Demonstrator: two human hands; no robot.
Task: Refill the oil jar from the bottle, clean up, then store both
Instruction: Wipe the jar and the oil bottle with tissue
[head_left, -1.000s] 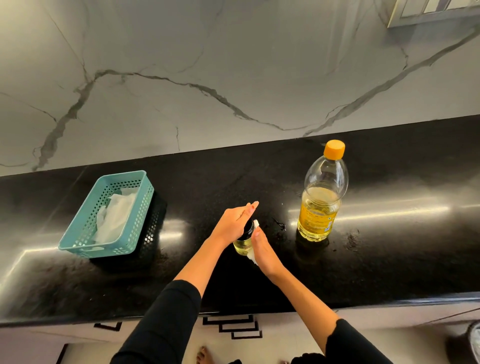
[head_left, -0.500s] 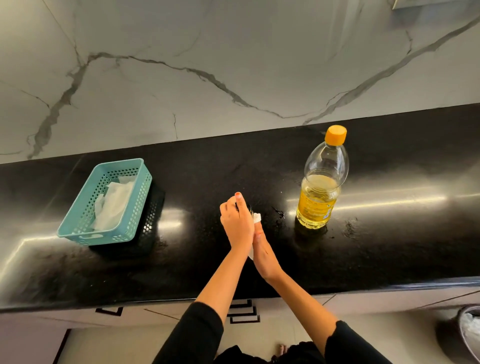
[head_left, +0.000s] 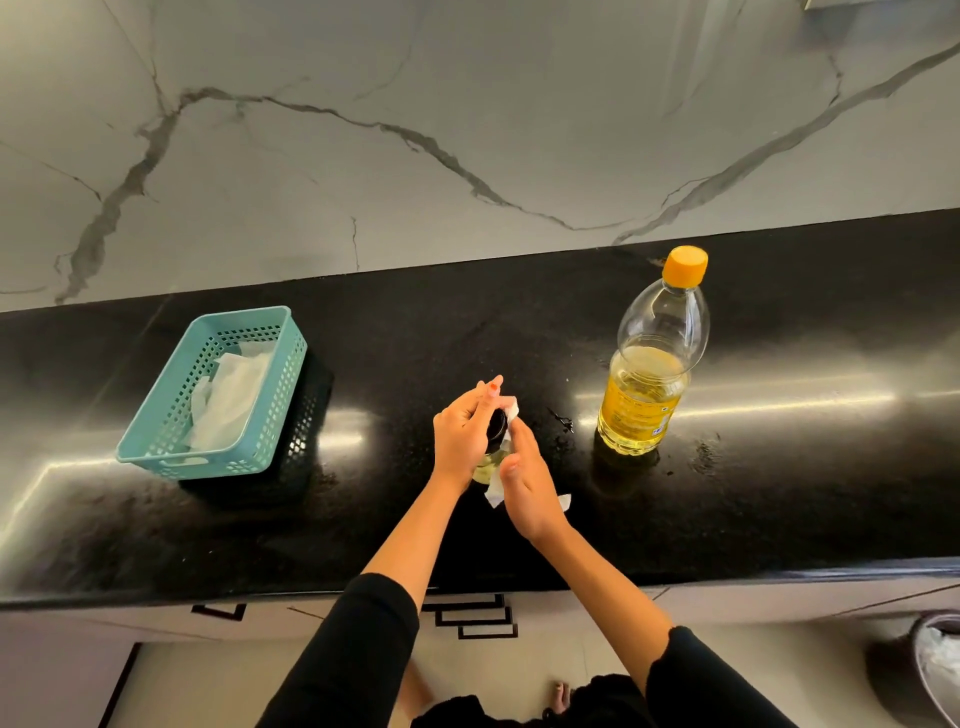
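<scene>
Two hands meet over the oil jar (head_left: 489, 460), which stands on the black desk (head_left: 779, 499) near its front edge. The left hand (head_left: 461, 435) grips the jar from above, fingers curled round its dark lid (head_left: 497, 423), so only a sliver of yellow oil shows below the palm. The right hand (head_left: 525, 486) cups a white tissue (head_left: 511, 406) against the jar's right side, fingers lightly bent. Scraps of the tissue stick out above the fingertips and below the heel of the hand.

Right of the jar and a little further back stands the bottle (head_left: 647, 374), upright, orange cap (head_left: 685, 266) on, roughly half full. Between jar and bottle lies a small dark fleck (head_left: 562, 419) on the desk; beyond the bottle's base, further right of the jar, is a dull smear (head_left: 704, 457). Well to the jar's left sits a teal basket (head_left: 243, 318) holding loose white tissues (head_left: 228, 400). Behind the jar rises a veined marble wall (head_left: 467, 130). Below it, past the desk edge, a bin (head_left: 935, 670) shows far right.
</scene>
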